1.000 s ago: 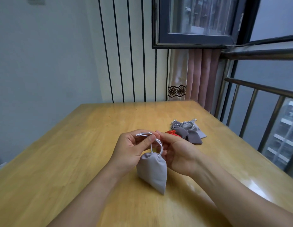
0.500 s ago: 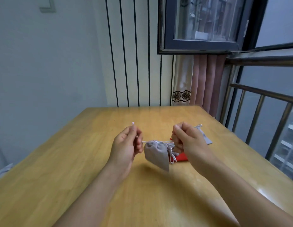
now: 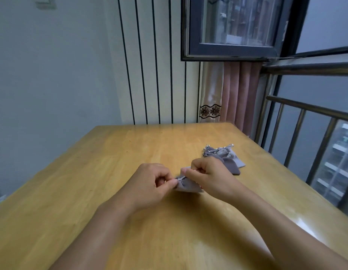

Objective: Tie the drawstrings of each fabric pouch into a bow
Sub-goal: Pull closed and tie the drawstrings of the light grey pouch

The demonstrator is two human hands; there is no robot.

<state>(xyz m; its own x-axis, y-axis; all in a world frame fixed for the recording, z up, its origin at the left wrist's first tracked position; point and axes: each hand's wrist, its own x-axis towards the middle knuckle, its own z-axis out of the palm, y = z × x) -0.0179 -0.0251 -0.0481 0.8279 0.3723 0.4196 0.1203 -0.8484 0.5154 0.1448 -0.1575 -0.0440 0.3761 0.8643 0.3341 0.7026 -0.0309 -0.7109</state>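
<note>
A small grey fabric pouch (image 3: 187, 186) lies low over the wooden table (image 3: 114, 164) between my two hands, its gathered neck pointing left. My left hand (image 3: 151, 184) pinches the white drawstring (image 3: 180, 178) at the neck with thumb and forefinger. My right hand (image 3: 210, 176) is curled over the pouch's upper right side and pinches the string there; its fingers hide most of the cord. No bow shows on this pouch.
A small pile of grey pouches (image 3: 224, 158) with pale strings lies just beyond my right hand. A metal railing (image 3: 305, 121) runs along the table's right side. A curtain (image 3: 233, 94) hangs at the far right corner under a window.
My hands, which had pulled the strings apart with the pouch hanging in the air, have come together and dropped to the table. The pouch now sits between them at the tabletop.
</note>
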